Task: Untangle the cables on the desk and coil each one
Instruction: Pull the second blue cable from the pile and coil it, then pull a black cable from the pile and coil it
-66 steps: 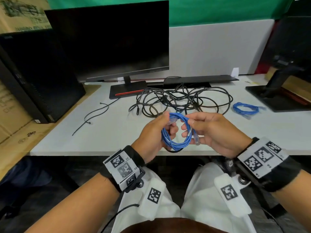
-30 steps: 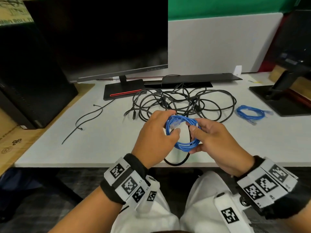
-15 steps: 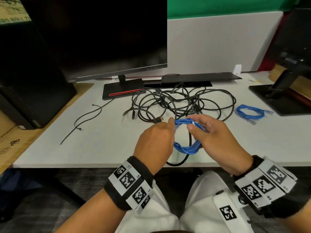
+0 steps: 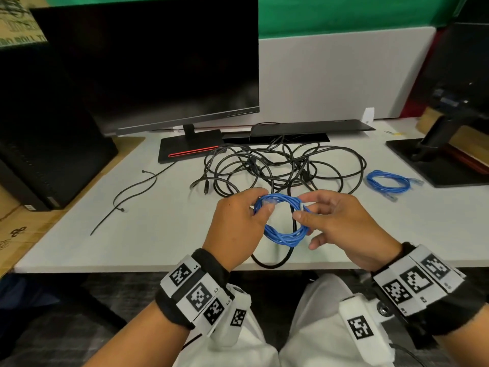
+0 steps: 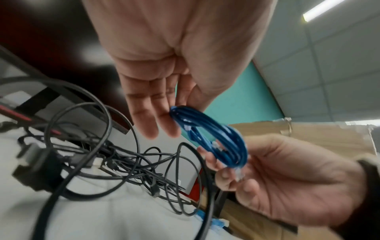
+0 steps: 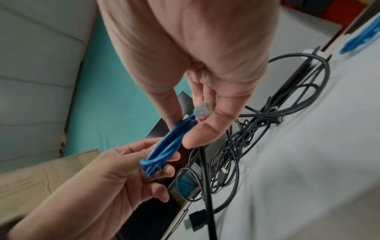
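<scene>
A small blue network cable coil [image 4: 284, 235] hangs in the air just above the desk's front part. My left hand [image 4: 260, 205] pinches its upper left side between thumb and fingers. My right hand [image 4: 304, 207] pinches its upper right side. In the right wrist view a clear plug [image 6: 202, 110] lies against the right fingers beside the blue strands [image 6: 168, 146]. The left wrist view shows the coil [image 5: 218, 139] held between both hands. Behind them lies a tangle of black cables [image 4: 277, 168]. A second blue coil [image 4: 387, 182] lies on the desk at the right.
One thick black cable [image 4: 277, 260] loops over the desk's front edge [image 4: 132, 266] below my hands. A thin black cable [image 4: 132, 192] lies at the left. A monitor on its base [image 4: 189, 151] stands behind the tangle, and another monitor stand [image 4: 436, 154] is at the right.
Both hands have kept hold of the blue coil and carried it a little forward over the desk. The right hand's pinch has moved up to the coil's upper right.
</scene>
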`<state>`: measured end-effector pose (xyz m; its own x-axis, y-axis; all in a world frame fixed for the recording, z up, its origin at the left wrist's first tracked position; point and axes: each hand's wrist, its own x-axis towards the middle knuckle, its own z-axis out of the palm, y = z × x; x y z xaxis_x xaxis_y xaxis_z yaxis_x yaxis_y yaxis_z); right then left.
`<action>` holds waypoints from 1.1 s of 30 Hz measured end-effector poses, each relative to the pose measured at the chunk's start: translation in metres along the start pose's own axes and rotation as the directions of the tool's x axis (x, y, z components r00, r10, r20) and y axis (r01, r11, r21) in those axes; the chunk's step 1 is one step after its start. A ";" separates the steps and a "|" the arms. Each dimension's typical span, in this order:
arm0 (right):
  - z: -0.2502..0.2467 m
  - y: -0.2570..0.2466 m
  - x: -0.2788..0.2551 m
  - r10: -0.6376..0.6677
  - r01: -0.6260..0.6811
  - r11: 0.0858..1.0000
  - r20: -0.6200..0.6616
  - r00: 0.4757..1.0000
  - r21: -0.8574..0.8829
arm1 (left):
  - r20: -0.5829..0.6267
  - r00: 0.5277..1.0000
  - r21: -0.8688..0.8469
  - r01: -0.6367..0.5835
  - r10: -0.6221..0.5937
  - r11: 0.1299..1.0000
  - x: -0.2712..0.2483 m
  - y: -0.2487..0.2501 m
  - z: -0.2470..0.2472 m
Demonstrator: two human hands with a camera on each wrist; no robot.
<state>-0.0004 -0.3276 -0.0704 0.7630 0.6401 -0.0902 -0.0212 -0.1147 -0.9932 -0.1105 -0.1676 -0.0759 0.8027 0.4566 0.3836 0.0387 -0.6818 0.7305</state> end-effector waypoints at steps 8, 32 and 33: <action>-0.019 -0.003 0.010 0.065 -0.065 0.998 -0.023 0.998 -0.005 | 0.111 0.994 -0.012 0.017 -0.016 1.000 0.024 0.003 0.016; -0.225 -0.009 0.164 0.334 -0.424 0.906 -0.623 0.708 0.004 | 0.306 0.952 0.234 -0.104 0.028 0.967 0.120 0.033 0.049; -0.231 0.000 0.171 0.338 -0.423 0.906 -0.623 0.706 0.011 | 0.310 0.950 0.247 -0.101 0.020 0.964 0.120 0.030 0.048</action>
<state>0.2792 -0.3939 -0.0690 0.9337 -0.0602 -0.3529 -0.3496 -0.3664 -0.8623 0.0150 -0.1609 -0.0346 0.9484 0.2428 0.2038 0.1031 -0.8441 0.5261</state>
